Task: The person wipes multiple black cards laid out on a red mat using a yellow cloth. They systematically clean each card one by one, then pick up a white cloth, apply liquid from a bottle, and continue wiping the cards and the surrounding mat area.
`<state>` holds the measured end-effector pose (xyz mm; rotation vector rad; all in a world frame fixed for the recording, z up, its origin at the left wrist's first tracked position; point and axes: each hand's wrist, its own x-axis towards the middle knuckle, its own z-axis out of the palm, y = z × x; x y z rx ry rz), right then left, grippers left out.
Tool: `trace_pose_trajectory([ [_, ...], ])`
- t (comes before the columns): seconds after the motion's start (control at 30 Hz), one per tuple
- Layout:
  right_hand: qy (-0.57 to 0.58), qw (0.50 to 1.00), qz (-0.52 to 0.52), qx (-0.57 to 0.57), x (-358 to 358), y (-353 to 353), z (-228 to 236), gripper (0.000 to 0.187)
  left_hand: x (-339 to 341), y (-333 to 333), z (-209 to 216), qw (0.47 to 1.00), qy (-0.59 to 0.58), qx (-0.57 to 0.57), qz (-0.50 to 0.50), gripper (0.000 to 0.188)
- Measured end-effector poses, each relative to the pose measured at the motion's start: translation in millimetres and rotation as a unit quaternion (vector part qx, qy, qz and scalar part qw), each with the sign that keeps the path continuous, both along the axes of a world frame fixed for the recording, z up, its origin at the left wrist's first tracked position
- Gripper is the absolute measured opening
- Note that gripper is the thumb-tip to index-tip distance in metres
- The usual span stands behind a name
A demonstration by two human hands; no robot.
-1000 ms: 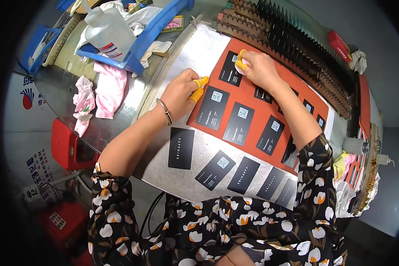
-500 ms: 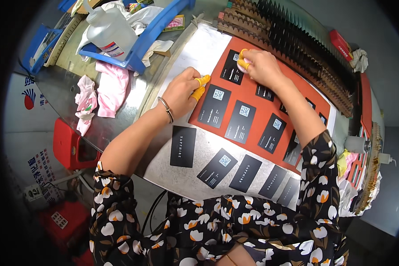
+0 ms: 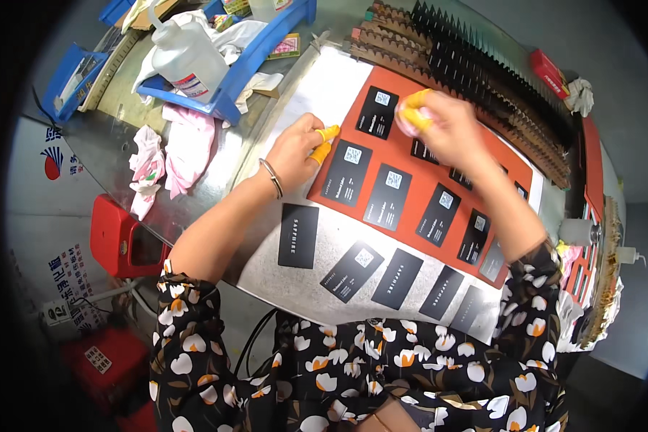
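Note:
An orange-red sheet (image 3: 367, 153) lies at a slant, with rows of black cards on it. My left hand (image 3: 300, 150) presses two yellow-capped fingertips on the sheet's left edge; those fingers are apart and hold nothing. A pinkish-white wad of cloth (image 3: 406, 124) is pinched in my right hand (image 3: 446, 122), which also wears yellow finger covers and is blurred by motion. It hovers over or touches the sheet, just right of the top-left black card (image 3: 376, 113). My hand and forearm partly cover the cards beneath. Nearest my left hand is another card (image 3: 347, 176) with a printed square code.
Several black cards (image 3: 298, 236) lie along the near edge of the grey surface. Racks of upright black cards (image 3: 475, 65) stand beyond the sheet. A blue tray (image 3: 237, 79) holds a squeeze bottle (image 3: 189, 61); pink cloths (image 3: 187, 147) and a red stool (image 3: 111, 234) are left.
My right hand with the cloth has moved right and slightly nearer, off the top-left card, now fully visible. My left hand stays in place at the sheet's edge.

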<state>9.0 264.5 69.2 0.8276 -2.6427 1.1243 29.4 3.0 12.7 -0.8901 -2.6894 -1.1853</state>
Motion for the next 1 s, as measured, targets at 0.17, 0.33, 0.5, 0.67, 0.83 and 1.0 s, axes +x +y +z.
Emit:
trace_pose_trajectory([
  [0.17,-0.166,0.964,-0.159,-0.130,90,109,89,0.014,1,0,-6,1.000,0.017,-0.001,-0.005,0.030],
  [0.33,-0.154,0.858,-0.430,-0.236,158,244,99,0.019,-1,10,6,0.999,-0.005,-0.028,0.014,0.023],
  [0.5,0.009,0.810,-0.579,0.096,206,348,112,0.016,-1,11,-7,0.998,0.056,-0.002,0.015,0.027],
  [0.67,0.029,0.718,-0.588,0.372,210,371,86,0.016,-3,12,-8,0.999,0.038,-0.009,0.019,0.027],
  [0.83,0.022,0.720,-0.569,0.397,200,380,77,0.017,-1,12,-8,0.997,0.071,-0.008,0.010,0.030],
  [1.0,-0.003,0.710,-0.560,0.428,195,388,76,0.019,0,16,-3,0.999,0.037,-0.014,0.030,0.032],
])
